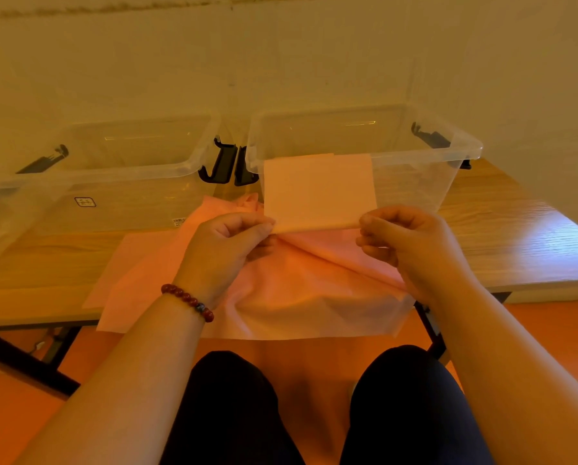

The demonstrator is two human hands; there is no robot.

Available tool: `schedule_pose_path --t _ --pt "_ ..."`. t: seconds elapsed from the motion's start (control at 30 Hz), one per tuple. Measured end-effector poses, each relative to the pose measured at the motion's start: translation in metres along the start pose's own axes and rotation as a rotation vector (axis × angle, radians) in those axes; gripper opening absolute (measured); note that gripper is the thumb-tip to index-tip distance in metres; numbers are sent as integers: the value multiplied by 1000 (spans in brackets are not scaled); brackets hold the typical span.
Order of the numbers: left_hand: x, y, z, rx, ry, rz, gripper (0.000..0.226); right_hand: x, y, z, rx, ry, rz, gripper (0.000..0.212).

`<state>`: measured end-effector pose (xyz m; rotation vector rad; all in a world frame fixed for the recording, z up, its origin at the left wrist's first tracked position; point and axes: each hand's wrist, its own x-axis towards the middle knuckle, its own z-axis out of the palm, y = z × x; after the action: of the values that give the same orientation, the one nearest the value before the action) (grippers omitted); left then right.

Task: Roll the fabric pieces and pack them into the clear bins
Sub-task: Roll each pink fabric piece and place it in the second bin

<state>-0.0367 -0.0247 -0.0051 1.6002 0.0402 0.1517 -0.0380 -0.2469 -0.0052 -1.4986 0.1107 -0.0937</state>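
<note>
A folded pale pink fabric piece (pixel 319 189) stands up flat in front of the right clear bin (pixel 448 152). My left hand (pixel 227 243) pinches its lower left corner, and my right hand (pixel 405 239) pinches its lower right corner. Under both hands lies a loose heap of pink fabric pieces (pixel 280 290), spread over the table and hanging past its near edge. A second clear bin (pixel 119 182) stands to the left. Nothing shows inside either bin.
The bins sit side by side on a wooden table (pixel 502 236), black latch handles (pixel 228 162) between them. A pale wall rises close behind. My knees in dark trousers are below the table edge, above an orange floor.
</note>
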Motion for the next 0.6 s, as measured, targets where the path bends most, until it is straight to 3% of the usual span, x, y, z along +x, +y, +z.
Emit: schedule_pose_path --t 0.2,0.6 --pt "2 -3 -1 57 0 18 11 1 0 -1 -39 1 -3 11" --pt "3 -1 5 29 41 22 15 5 -1 6 -56 18 -54 7"
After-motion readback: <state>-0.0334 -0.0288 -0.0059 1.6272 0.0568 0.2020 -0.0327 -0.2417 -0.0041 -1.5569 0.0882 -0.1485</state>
